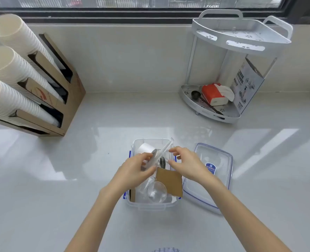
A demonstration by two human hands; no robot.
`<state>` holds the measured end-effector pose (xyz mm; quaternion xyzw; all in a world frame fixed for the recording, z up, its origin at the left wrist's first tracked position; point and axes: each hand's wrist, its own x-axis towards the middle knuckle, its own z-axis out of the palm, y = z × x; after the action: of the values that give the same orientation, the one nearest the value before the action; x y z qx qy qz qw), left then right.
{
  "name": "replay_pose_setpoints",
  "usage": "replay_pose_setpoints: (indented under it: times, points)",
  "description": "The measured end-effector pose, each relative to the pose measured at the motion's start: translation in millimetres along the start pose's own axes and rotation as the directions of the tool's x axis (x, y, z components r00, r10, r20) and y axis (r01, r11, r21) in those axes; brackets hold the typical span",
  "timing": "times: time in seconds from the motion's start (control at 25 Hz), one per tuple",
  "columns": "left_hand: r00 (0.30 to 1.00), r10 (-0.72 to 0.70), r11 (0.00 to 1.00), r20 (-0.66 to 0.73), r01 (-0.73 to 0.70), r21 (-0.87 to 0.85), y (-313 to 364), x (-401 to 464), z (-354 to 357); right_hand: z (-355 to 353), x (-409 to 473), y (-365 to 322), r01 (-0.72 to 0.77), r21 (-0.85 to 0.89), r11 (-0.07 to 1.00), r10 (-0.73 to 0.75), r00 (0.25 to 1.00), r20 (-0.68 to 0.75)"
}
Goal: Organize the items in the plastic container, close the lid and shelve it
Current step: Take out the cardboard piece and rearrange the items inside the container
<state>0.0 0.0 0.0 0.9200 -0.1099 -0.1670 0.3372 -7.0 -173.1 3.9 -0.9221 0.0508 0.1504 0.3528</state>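
Two bare forearms reach forward from the bottom edge and meet over a clear plastic container (151, 204) that stands open on the pale countertop (41, 179). Its walls are transparent, with blue latch tabs at the sides. Inside lie a white roll (145, 148) at the far end, a long white stick (164, 149) leaning diagonally across the far rim, a piece of brown cardboard (169, 180) tilted against the right wall, and a clear cup (157, 192) on its side at the near end. A small dark object between the hands is too blurred to identify.

Lid (212, 171): clear with a blue seal line and a blue label, lying flat on the countertop just right of the container, partly covered by the right forearm.

Surroundings: a cardboard dispenser (67, 99) holding three stacks of white paper cups (10, 66) at far left; a white two-tier corner shelf (239, 40) at far right, its lower tier carrying a red tissue pack (213, 94), a dark scoop (196, 94) and a printed box (247, 86). A window runs along the top.

Left hand (134, 171): over the container's left half, fingers curled around the stick and the roll's end; whether it truly grips cannot be told. Right hand (187, 162): above the right rim, fingers spread apart, holding nothing.
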Motion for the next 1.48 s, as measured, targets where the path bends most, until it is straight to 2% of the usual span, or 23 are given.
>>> replay_pose_setpoints:
  times: [0.24, 0.44, 0.64, 0.72, 0.8, 0.92, 1.0, 1.16, 1.48]
  points:
    - [0.997, 0.003, 1.0, 0.08, -0.002, -0.005, -4.5, 0.3, 19.8, 7.0, -5.3, 8.3, -0.056, -0.074, 0.996, 0.061, 0.996, 0.068]
    - [0.998, 0.005, 1.0, 0.055, -0.005, 0.007, -9.2, 0.6, 22.7, 12.9, -10.8, 13.1, -0.061, -0.192, 0.98, 0.086, 0.989, 0.123]
    - [0.998, 0.008, 1.0, 0.059, -0.008, 0.009, -12.9, 0.7, 20.9, 14.5, -9.8, 13.2, -0.075, -0.197, 0.978, 0.098, 0.989, 0.112]
    - [1.0, 0.017, 1.0, 0.011, -0.017, -0.005, -11.2, 1.3, 20.4, 14.7, -10.1, 12.6, -0.069, -0.199, 0.978, 0.09, 0.991, 0.101]
    - [0.995, 0.01, 1.0, -0.1, -0.011, -0.015, -10.9, 1.6, 18.2, 14.4, -10.4, 11.3, -0.063, -0.182, 0.981, 0.078, 0.994, 0.076]
    - [0.954, -0.058, 0.998, -0.295, 0.058, -0.009, -16.5, 0.6, 14.1, 12.3, -9.2, 9.0, -0.056, -0.146, 0.988, 0.058, 0.998, 0.012]
    - [0.934, -0.119, 0.992, -0.338, 0.124, -0.006, -20.2, -1.6, 10.9, 10.3, -8.3, 7.6, -0.055, -0.125, 0.991, 0.051, 0.998, -0.027]
    - [0.926, -0.23, 0.969, -0.3, 0.246, 0.016, -24.2, -5.3, 10.4, 8.4, -6.9, 6.5, -0.052, -0.096, 0.994, 0.045, 0.996, -0.079]
    - [0.916, -0.316, 0.94, -0.247, 0.338, 0.05, -32.0, -8.6, 22.3, 8.2, -7.0, 4.9, -0.041, 0.001, 0.999, 0.04, 0.984, -0.175]
